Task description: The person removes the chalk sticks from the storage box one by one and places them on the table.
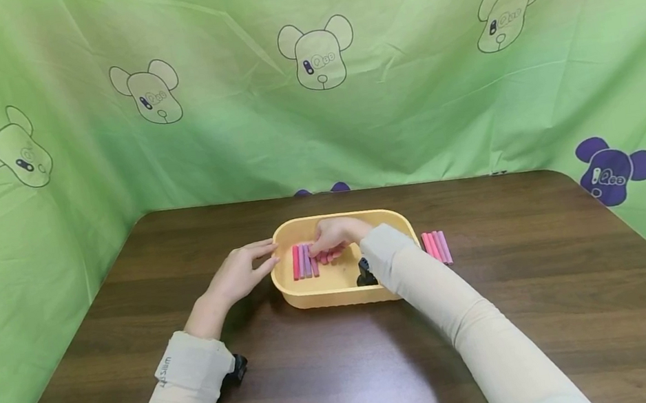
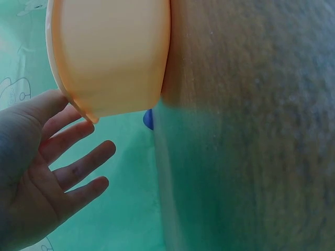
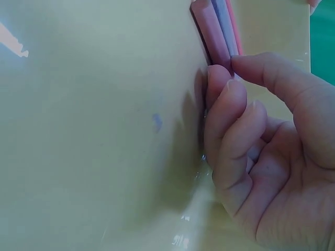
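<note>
A yellow plastic tub (image 1: pixel 337 298) stands on the wooden table. Inside its left part, several pink and purple sticks (image 1: pixel 301 262) lie side by side in a row. My right hand (image 1: pixel 334 233) reaches into the tub, and its thumb and index finger pinch the near end of a pinkish stick (image 3: pixel 212 31) at the row's right side. The other fingers of that hand curl in toward the palm. At the tub's left end, my left hand (image 1: pixel 236 275) touches the rim with fingers spread and mostly straight; its thumb (image 2: pixel 49 103) lies against the rim.
Several more pink and purple sticks (image 1: pixel 436 248) lie in a row on the table (image 1: pixel 535 281), just right of the tub. A black wrist camera (image 1: pixel 365 273) on the right arm overlaps the tub. Behind the table hangs a green cloth (image 1: pixel 240 151) with bear-head prints.
</note>
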`<state>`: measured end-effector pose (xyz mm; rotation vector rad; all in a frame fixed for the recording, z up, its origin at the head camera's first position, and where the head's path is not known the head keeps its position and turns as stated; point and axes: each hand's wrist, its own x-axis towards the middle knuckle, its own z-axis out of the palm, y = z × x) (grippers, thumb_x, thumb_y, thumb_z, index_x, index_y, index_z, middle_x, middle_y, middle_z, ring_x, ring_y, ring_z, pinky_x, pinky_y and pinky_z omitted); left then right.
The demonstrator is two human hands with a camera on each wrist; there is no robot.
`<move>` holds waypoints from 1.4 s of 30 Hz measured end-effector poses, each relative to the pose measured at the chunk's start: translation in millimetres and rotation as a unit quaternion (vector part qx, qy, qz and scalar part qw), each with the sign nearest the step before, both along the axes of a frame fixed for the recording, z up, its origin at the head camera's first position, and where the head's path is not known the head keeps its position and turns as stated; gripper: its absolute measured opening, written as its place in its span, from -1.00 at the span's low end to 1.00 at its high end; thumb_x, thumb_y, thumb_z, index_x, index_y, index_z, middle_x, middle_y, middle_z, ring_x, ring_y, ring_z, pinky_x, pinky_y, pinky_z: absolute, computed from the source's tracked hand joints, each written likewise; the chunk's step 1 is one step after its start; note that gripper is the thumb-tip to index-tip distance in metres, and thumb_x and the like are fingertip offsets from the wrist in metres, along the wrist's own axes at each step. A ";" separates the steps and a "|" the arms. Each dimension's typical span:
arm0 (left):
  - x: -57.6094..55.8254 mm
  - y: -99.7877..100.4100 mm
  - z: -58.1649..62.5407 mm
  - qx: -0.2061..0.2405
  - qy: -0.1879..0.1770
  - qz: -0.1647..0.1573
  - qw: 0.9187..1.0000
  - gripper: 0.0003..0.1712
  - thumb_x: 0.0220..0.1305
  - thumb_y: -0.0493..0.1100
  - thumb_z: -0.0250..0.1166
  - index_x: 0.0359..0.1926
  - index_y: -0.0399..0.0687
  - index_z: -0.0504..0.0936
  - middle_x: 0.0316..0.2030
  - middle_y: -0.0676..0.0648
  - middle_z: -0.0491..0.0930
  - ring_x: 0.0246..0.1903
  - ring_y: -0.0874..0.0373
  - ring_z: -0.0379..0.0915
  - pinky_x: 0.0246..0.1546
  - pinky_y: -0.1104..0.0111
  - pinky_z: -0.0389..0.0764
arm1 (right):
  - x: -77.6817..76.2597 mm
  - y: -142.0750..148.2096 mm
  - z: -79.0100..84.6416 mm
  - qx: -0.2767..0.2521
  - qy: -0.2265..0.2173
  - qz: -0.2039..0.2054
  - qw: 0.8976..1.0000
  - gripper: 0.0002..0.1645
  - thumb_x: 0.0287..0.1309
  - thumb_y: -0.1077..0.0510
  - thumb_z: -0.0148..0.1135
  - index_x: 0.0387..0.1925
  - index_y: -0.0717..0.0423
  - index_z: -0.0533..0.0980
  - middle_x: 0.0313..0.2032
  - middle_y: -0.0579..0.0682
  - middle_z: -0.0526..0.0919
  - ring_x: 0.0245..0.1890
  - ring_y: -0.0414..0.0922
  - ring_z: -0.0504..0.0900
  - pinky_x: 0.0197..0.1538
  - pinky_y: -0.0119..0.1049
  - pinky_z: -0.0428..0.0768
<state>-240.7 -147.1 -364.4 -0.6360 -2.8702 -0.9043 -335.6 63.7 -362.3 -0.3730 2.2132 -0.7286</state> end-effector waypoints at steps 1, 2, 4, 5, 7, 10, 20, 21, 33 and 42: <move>0.2 0.2 0.2 -0.001 0.001 -0.001 1.000 -0.54 0.30 -0.09 0.17 0.16 -0.19 0.51 0.20 -0.19 0.47 0.24 -0.08 0.35 0.28 0.09 0.35 | -0.4 0.4 -0.2 0.000 -0.002 0.001 1.000 -0.67 0.20 0.17 0.11 -0.67 0.10 0.47 -0.73 -0.15 0.51 -0.76 -0.37 0.37 -0.65 -0.62 0.33; 0.1 0.5 0.3 0.000 0.001 -0.002 1.000 -0.54 0.30 -0.09 0.17 0.16 -0.19 0.51 0.20 -0.19 0.47 0.24 -0.08 0.36 0.28 0.09 0.35 | -1.2 1.0 -0.9 -0.001 -0.005 0.002 1.000 -0.67 0.20 0.18 0.11 -0.68 0.10 0.47 -0.73 -0.15 0.51 -0.76 -0.37 0.37 -0.65 -0.62 0.32; 0.3 0.8 0.7 0.000 0.001 -0.002 1.000 -0.55 0.30 -0.09 0.17 0.15 -0.20 0.51 0.19 -0.18 0.47 0.24 -0.07 0.36 0.28 0.09 0.35 | -2.3 2.3 -1.3 -0.004 -0.010 0.004 1.000 -0.67 0.19 0.19 0.10 -0.68 0.10 0.48 -0.74 -0.15 0.52 -0.76 -0.37 0.36 -0.65 -0.62 0.33; 0.3 1.0 0.7 0.000 0.001 -0.002 1.000 -0.55 0.29 -0.09 0.17 0.16 -0.20 0.51 0.19 -0.18 0.47 0.24 -0.07 0.36 0.28 0.09 0.35 | -2.8 3.1 -1.5 -0.005 -0.012 0.006 1.000 -0.68 0.18 0.19 0.10 -0.68 0.10 0.50 -0.74 -0.15 0.52 -0.76 -0.37 0.36 -0.65 -0.62 0.33; 0.8 1.1 1.1 -0.001 0.000 -0.003 1.000 -0.54 0.30 -0.09 0.17 0.16 -0.20 0.51 0.20 -0.18 0.47 0.24 -0.07 0.35 0.28 0.09 0.35 | -3.4 5.1 -1.0 -0.009 -0.014 0.013 1.000 -0.69 0.17 0.19 0.10 -0.67 0.12 0.52 -0.74 -0.15 0.52 -0.76 -0.37 0.36 -0.66 -0.62 0.32; 1.2 1.6 1.2 0.000 -0.002 -0.003 1.000 -0.54 0.29 -0.09 0.17 0.16 -0.19 0.51 0.20 -0.18 0.47 0.24 -0.07 0.35 0.28 0.09 0.35 | -3.5 8.5 1.1 -0.016 -0.016 0.029 0.999 -0.69 0.18 0.17 0.07 -0.60 0.17 0.60 -0.73 -0.15 0.52 -0.75 -0.37 0.35 -0.65 -0.62 0.31; 1.8 1.8 0.7 0.002 0.002 -0.003 1.000 -0.54 0.29 -0.09 0.18 0.15 -0.20 0.51 0.19 -0.19 0.47 0.24 -0.08 0.35 0.28 0.09 0.35 | -2.4 19.9 17.3 -0.018 0.005 0.018 1.000 -0.68 0.22 0.05 0.06 -0.54 0.10 0.58 -0.68 -0.17 0.52 -0.68 -0.35 0.39 -0.59 -0.58 0.33; 2.0 1.8 0.7 0.002 0.003 -0.003 1.000 -0.54 0.29 -0.09 0.18 0.15 -0.21 0.51 0.19 -0.19 0.47 0.24 -0.08 0.35 0.28 0.09 0.35 | -2.3 21.2 18.6 -0.020 0.006 0.019 1.000 -0.68 0.21 0.05 0.05 -0.54 0.11 0.58 -0.68 -0.17 0.52 -0.68 -0.36 0.38 -0.59 -0.58 0.32; 4.6 1.6 1.6 0.002 0.011 -0.003 1.000 -0.55 0.29 -0.09 0.18 0.14 -0.21 0.52 0.18 -0.21 0.48 0.22 -0.09 0.37 0.26 0.07 0.36 | 0.2 37.9 29.1 -0.053 0.017 0.007 0.998 -0.74 0.22 0.09 0.06 -0.40 0.18 0.56 -0.57 -0.14 0.58 -0.61 -0.33 0.45 -0.53 -0.56 0.40; 4.3 1.9 1.2 0.005 0.011 -0.001 1.000 -0.55 0.28 -0.10 0.19 0.13 -0.22 0.52 0.18 -0.21 0.48 0.22 -0.10 0.37 0.26 0.07 0.36 | 2.2 47.8 34.6 -0.075 0.012 0.012 0.997 -0.74 0.23 0.08 0.07 -0.39 0.19 0.54 -0.55 -0.12 0.57 -0.60 -0.32 0.43 -0.51 -0.56 0.41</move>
